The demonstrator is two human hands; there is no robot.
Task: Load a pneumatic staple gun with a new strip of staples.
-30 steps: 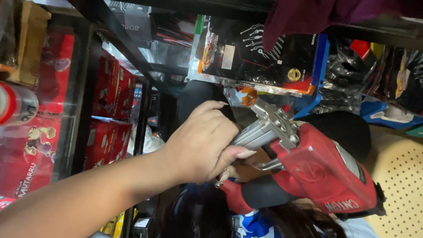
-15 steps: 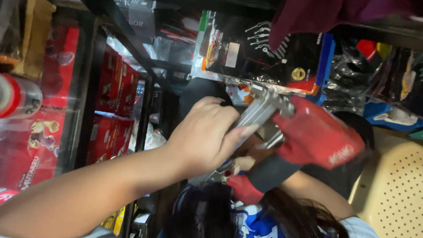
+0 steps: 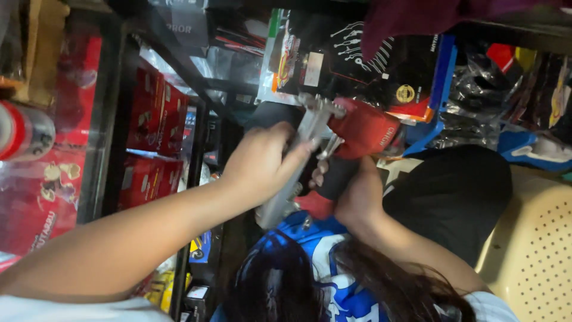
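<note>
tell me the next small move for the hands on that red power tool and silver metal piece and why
Probably steady first: the left hand wraps the silver metal piece, the right hand grips the black handle of the red power tool, and both are held in mid-air over the lap, so a firmer grip seems wise.

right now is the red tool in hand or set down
In hand: the right hand grips the red tool by its black handle, while the left hand holds the silver metal part at its front.
</note>
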